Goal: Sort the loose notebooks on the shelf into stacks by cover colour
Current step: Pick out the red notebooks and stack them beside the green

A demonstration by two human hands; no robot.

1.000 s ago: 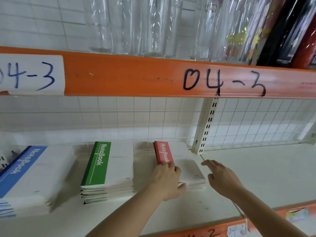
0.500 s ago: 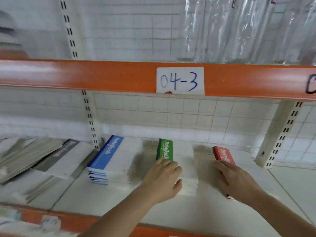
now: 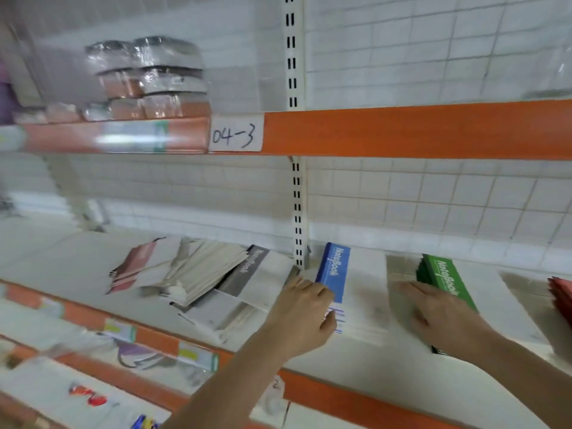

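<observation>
Fingers (image 3: 305, 287) of the left hand (image 3: 301, 317) curl over the near left edge of the blue notebook stack (image 3: 356, 283), thumb tucked against its side, gripping it; the right hand (image 3: 439, 314) lies flat with straight fingers on the white shelf (image 3: 356, 363) against the left side of the green notebook stack (image 3: 442, 277), holding nothing. Red notebooks (image 3: 561, 294) show at the right edge, well apart from the green. Left of the slotted upright (image 3: 297, 212), a loose heap (image 3: 198, 274) sprawls on the same shelf: a grey notebook (image 3: 247, 272), pale ones fanned, a reddish one (image 3: 136, 264). Above, the orange beam carries a label (image 3: 235, 136) reading 04-3, with wrapped packs (image 3: 148, 78) on the upper shelf.
</observation>
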